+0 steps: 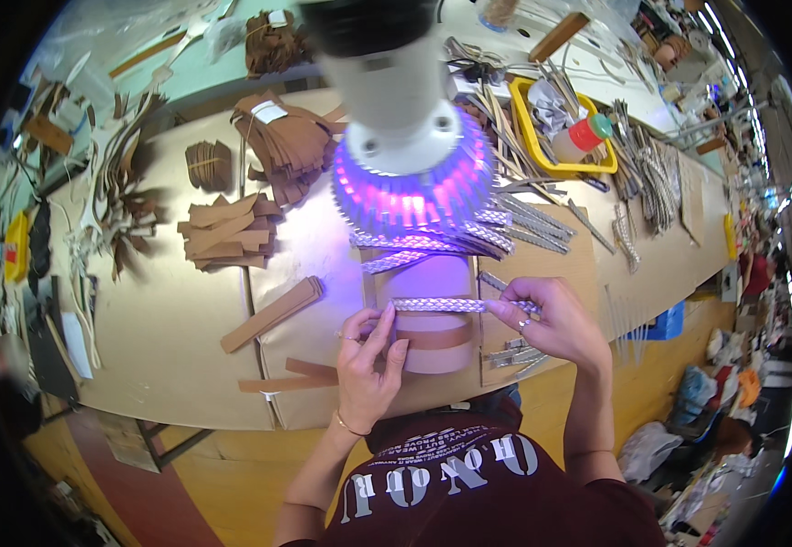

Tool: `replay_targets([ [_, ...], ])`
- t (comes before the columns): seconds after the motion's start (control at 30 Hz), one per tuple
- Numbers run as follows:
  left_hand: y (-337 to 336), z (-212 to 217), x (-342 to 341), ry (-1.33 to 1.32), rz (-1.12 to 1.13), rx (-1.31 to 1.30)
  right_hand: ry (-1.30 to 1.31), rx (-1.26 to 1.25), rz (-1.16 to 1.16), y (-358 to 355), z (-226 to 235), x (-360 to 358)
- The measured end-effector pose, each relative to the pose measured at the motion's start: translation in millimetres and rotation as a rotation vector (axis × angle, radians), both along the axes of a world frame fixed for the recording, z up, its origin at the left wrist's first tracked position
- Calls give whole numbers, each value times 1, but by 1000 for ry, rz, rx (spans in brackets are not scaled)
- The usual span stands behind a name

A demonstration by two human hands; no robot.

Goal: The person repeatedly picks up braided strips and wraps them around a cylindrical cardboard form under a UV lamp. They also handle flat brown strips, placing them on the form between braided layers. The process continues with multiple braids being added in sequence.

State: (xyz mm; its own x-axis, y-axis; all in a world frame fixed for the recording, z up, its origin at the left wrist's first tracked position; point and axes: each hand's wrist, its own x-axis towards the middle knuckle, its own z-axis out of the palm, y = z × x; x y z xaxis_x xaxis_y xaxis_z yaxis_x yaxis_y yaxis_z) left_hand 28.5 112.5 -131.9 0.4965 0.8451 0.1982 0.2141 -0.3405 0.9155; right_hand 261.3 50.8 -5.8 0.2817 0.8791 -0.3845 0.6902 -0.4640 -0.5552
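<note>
A silvery woven, braided strap (439, 305) lies across a pale rounded form (439, 361) in front of me. My left hand (368, 366) has its index fingertip on the strap's left end; its thumb rests lower, apart from the strap. With thumb and fingers, my right hand (549, 319) pinches the strap toward its right end, and a short tail shows past the grip. A brown band (437, 338) runs across the form below the strap. Just beyond, a lamp (409, 173) glowing purple hangs over more braided straps (400, 263) and hides part of them.
Brown leather strips lie left in a loose stack (229, 232), a fanned bundle (288, 141) and a small pile (273, 314). A yellow tray (555, 168) holds a bottle (583, 137) with a green cap. Grey strips (533, 223) and braided bundles (658, 187) lie to the right.
</note>
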Motion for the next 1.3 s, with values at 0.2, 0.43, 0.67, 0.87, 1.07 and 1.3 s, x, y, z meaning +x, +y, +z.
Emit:
replay_targets([
  [0.2, 0, 0, 1, 44, -5, 19, 138, 153, 25, -5, -7, 5],
  [0.43, -12, 14, 0, 154, 81, 158, 129, 133, 43, -3, -9, 7],
  [0.67, -33, 23, 12, 140, -42, 177, 89, 104, 22, 0, 3, -3],
  [0.87, -30, 22, 19, 87, -54, 99, 21, 126, 86, 10, 19, -11],
  [1.07, -35, 22, 18, 103, -30, -3, 24, 303, 298, 45, 39, -34],
  [1.3, -35, 16, 15, 83, -89, -9, -107, 282, 482, 66, 42, -53],
])
